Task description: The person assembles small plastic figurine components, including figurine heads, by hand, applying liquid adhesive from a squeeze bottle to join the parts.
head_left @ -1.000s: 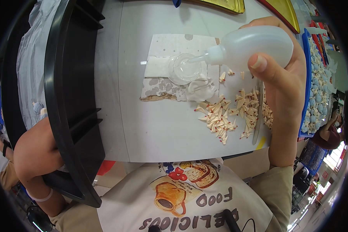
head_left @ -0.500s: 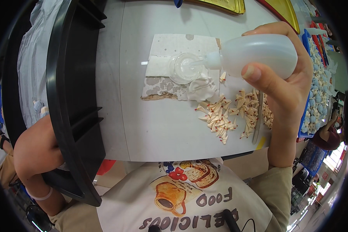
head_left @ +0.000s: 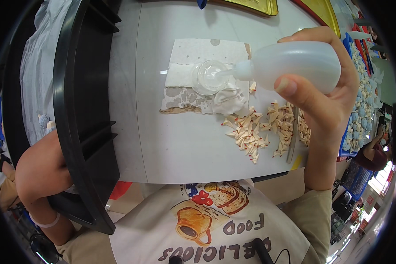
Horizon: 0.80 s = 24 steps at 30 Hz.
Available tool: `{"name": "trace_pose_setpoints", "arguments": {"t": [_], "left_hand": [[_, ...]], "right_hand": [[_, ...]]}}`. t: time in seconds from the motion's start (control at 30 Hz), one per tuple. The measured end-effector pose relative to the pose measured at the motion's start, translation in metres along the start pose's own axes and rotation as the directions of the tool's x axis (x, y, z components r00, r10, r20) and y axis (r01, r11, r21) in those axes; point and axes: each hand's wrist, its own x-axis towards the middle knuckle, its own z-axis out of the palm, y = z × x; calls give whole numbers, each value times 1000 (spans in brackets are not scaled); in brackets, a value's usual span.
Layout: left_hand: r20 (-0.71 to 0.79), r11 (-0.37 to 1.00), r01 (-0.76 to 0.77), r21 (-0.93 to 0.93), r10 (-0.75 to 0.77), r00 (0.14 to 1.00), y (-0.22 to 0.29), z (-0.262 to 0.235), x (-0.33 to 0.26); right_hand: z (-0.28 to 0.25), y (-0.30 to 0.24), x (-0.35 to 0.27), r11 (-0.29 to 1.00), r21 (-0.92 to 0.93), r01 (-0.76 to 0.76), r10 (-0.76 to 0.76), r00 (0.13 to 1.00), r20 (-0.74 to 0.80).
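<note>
My right hand (head_left: 325, 97) is wrapped around a translucent white squeeze bottle (head_left: 295, 61). The bottle lies on its side in the air, its thin nozzle pointing left into a small clear round dish (head_left: 207, 79) with clear liquid in it. Under the dish is a worn white piece of card (head_left: 189, 53), with a crumpled white tissue (head_left: 229, 100) at its lower right. Below my right hand lie many small cream pointed pieces (head_left: 251, 136) with red tips, and a thin metal tool (head_left: 293, 136) among them. My left hand (head_left: 44, 167) rests behind the black rack's wall, its fingers hidden.
A black slotted rack wall (head_left: 86, 110) stands along the left side of the white table (head_left: 171, 149). Gold trays (head_left: 251, 5) lie at the far edge. A blue tray (head_left: 354, 127) of blue-and-white pieces sits at the right. Other people are at the picture's sides.
My right hand and the bottle have shifted very slightly to the right, and the nozzle tip stays over the dish. My left hand looks the same.
</note>
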Motion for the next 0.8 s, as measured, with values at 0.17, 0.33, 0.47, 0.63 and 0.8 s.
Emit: {"name": "trace_pose_setpoints", "arguments": {"t": [0.17,0.33,0.47,0.63,0.8], "left_hand": [[19,999,40,8,-40,999,0,0,1],[13,995,101,3,-101,995,3,-1,0],[-11,996,82,23,-82,997,2,1,-1],[32,995,98,-2,-98,995,7,-3,2],[68,994,105,-18,-104,992,8,-5,2]], "right_hand": [[1,1,-1,1000,3,4,-4,1000,-5],[2,1,-2,1000,10,27,-27,999,-24],[-2,3,0,1000,-3,20,-20,1000,-17],[0,10,3,998,53,28,-28,1000,-10],[-3,12,4,995,93,41,-41,999,-8]]}}
